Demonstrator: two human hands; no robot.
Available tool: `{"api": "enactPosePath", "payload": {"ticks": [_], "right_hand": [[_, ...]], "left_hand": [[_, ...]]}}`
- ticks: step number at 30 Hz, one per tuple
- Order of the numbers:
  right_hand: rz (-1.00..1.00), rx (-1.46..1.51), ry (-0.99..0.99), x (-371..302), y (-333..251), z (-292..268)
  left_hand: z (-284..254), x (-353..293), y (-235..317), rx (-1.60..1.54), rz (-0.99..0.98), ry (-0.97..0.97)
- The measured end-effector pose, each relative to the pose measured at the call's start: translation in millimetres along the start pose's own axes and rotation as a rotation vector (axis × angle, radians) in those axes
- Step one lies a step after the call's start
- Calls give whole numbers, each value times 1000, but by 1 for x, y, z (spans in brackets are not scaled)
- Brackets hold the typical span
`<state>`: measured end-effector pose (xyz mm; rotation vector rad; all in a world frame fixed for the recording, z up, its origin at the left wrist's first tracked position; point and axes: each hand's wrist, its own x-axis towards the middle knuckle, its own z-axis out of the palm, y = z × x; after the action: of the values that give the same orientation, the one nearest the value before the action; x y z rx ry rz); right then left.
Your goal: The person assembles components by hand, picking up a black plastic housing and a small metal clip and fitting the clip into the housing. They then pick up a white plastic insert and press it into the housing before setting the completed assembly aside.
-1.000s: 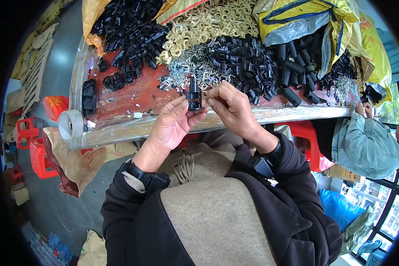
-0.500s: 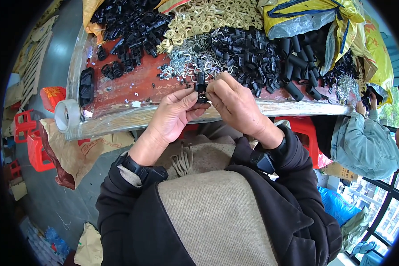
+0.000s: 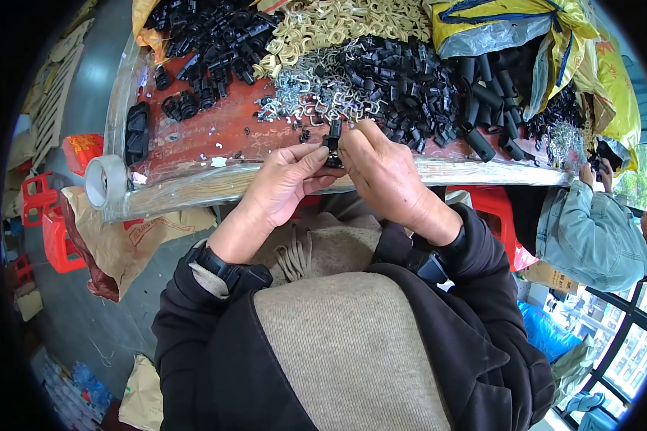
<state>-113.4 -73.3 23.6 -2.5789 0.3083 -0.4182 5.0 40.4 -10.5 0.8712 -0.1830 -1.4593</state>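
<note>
The hands point(image 3: 286, 182) hold a black part point(image 3: 335, 129), its long axis pointing forward.

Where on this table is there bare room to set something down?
Mostly bare red tabletop, with scattered scraps, lies between the black block and the left hand. Crowded farther back: silver clips, tan rings, black parts.

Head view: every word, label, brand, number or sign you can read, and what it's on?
Nothing I can quote.
Paper bag: red print, too small and blurred.
Carton: dark marks, too small.
Red bag: yellowish marks, blurred.
Yellow sack, far right: reddish marks, unreadable.
Black part in left hand: no text visible.
</note>
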Motion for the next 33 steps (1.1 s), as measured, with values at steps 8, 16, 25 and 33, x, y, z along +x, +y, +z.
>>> {"api": "enactPosePath", "payload": {"ticks": [8, 16, 25, 33], "right_hand": [[-14, 27, 22, 1, 0, -2], [-9, 19, -29, 0, -1, -2], [-42, -23, -21, 2, 0, -1], [-86, -50, 14, 4, -1, 4]], "left_hand": [[-1, 0, 0, -50, -13, -16], [-2, 0, -1, -20, -28, -4], [0, 0, 2, 0, -26, 39], [-1, -1, 4, 36, -20, 68]]}}
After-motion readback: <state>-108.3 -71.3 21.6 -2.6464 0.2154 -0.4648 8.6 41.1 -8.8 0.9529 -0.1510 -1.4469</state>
